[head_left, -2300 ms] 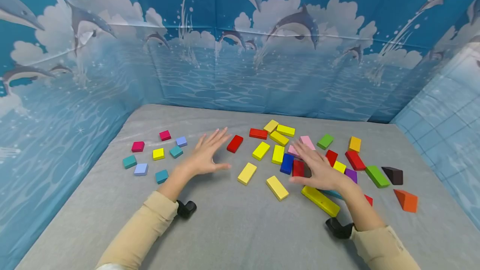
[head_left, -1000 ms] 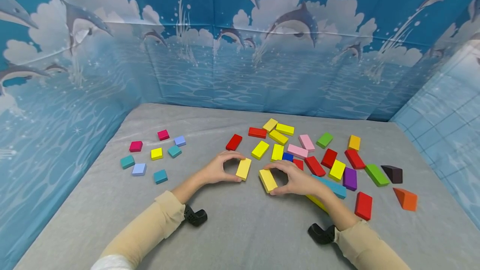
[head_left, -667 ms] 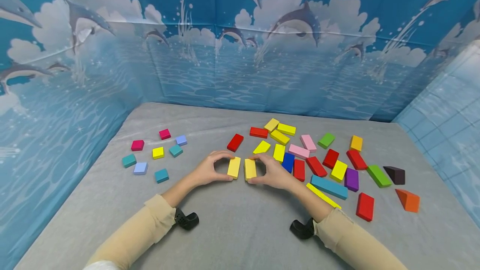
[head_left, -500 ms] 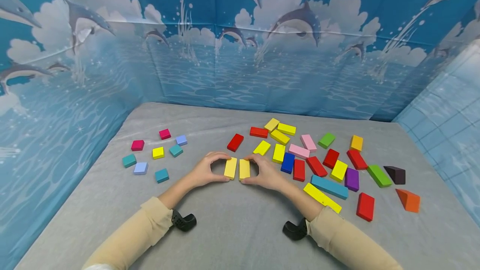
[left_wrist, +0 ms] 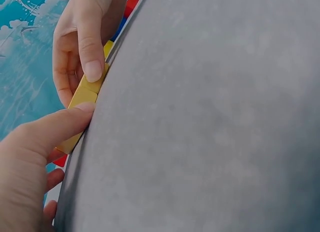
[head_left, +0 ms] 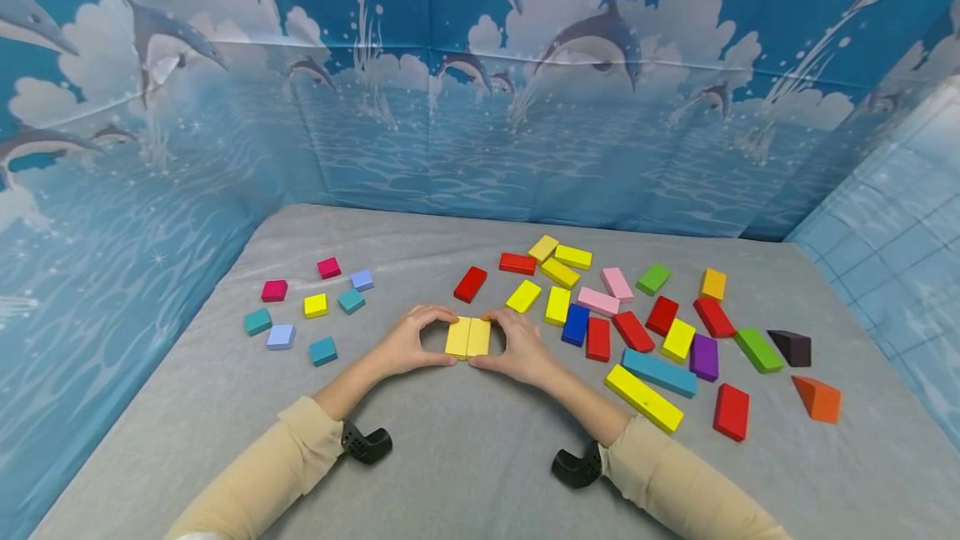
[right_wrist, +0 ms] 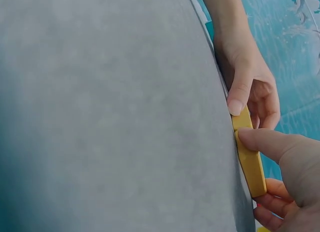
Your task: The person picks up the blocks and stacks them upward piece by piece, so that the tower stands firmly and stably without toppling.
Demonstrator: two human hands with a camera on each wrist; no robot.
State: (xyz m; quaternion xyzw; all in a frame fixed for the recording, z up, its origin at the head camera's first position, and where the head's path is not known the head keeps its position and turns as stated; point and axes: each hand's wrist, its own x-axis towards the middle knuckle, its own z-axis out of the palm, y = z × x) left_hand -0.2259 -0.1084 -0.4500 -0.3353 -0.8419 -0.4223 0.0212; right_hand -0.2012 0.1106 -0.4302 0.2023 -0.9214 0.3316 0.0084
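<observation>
Two pale yellow rectangular blocks lie side by side on the grey cloth, their long edges touching. My left hand (head_left: 407, 343) pinches the left yellow block (head_left: 457, 338) by its near and far ends, thumb in front and fingers behind. From the other side my right hand (head_left: 520, 348) grips the right yellow block (head_left: 478, 337) the same way. In the left wrist view the left thumb (left_wrist: 65, 123) presses the near end of its block. The right wrist view has the right thumb (right_wrist: 265, 142) on the other block's end.
Small teal, blue, crimson and yellow blocks, including a teal block (head_left: 323, 351), lie to the left. Many coloured blocks spread to the right, among them a long yellow block (head_left: 643, 398) by the right forearm and an orange triangular block (head_left: 817, 399). A dolphin-print curtain (head_left: 480, 157) stands behind.
Both hands came down from hovering open, took hold of one pale yellow block each, and brought them together. The gap between the blocks has closed in the last half second.
</observation>
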